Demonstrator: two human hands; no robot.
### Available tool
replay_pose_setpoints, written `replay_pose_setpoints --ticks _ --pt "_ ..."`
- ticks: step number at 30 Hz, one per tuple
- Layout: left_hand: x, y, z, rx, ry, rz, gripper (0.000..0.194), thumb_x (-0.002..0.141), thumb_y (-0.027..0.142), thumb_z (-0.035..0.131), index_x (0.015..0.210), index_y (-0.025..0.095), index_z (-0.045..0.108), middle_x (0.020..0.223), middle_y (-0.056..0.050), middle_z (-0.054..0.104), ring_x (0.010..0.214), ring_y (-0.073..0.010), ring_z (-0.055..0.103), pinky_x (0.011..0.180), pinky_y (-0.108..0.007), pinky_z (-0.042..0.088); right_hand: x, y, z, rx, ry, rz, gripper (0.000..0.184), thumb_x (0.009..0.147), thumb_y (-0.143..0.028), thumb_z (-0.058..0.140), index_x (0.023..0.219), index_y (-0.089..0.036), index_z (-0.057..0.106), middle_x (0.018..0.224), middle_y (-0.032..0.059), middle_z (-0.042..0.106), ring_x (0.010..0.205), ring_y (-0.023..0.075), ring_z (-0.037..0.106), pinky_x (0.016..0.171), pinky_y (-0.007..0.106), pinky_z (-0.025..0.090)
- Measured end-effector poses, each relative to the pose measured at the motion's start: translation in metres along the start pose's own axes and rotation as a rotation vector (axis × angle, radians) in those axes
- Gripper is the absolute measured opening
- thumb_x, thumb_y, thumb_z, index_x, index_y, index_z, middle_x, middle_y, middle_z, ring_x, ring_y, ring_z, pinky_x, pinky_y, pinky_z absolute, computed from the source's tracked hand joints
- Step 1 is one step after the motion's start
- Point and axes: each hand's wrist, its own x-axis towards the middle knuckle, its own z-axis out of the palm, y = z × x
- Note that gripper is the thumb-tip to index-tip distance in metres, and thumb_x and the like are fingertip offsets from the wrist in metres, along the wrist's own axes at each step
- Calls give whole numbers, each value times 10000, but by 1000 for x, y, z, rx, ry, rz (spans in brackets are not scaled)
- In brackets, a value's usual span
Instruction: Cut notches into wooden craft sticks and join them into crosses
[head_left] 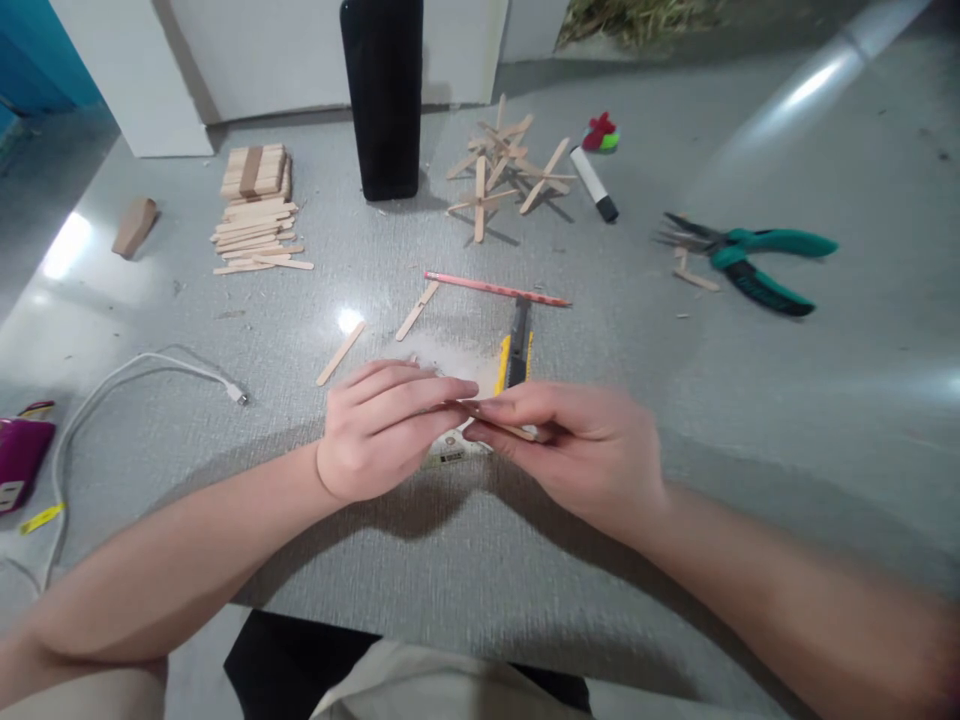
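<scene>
My left hand (pixel 394 425) and my right hand (pixel 577 440) meet near the middle of the table, both pinching a thin wooden craft stick (pixel 517 431). Most of the stick is hidden behind the fingers. Just beyond my hands lies a yellow and black utility knife (pixel 516 350), partly covered by my right hand. A pink pencil (pixel 495 287) rests past the knife's tip. Two loose pieces lie left of it: a notched craft stick (pixel 417 311) and a plain craft stick (pixel 341 353). Beneath my hands, a pale printed item (pixel 450 455) is partly covered.
Stacked craft sticks (pixel 255 215) lie at back left, near a black phone (pixel 386 100) standing upright. Star-shaped stick assemblies (pixel 499 165), a white marker (pixel 593 184) and green-handled pliers (pixel 757 255) are at back and right. A white cable (pixel 142 360) curves at left.
</scene>
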Motion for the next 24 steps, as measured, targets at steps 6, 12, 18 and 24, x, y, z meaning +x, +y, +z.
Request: replay_pose_setpoints --ticks 6,12,18,24 --pt "3 4 -1 -73 11 -130 165 899 87 691 949 243 713 1062 -11 811 907 -154 769 882 -305 617 0 1 1 93 26 94 64 843 -258 831 859 -291 779 836 -2 815 720 187 770 655 314 647" --pt "7 11 2 -347 23 -462 100 875 187 791 914 186 699 833 -15 788 735 -119 757 669 -193 610 5 -2 -2 230 40 188 124 801 -237 871 846 -311 781 805 -16 808 697 171 773 651 285 675" --pt "8 13 7 -606 20 -790 17 848 173 754 864 167 754 787 -36 786 678 -137 752 630 -215 637 6 -1 -3 172 58 200 102 815 -252 855 851 -296 770 822 -6 803 722 182 772 662 307 664" --pt "8 9 9 -713 118 -1040 100 728 155 840 791 171 765 717 -12 771 622 -115 733 579 -180 606 12 12 -12 -227 -1 130 242 852 -414 800 1022 -265 714 898 52 742 781 236 718 730 405 612"
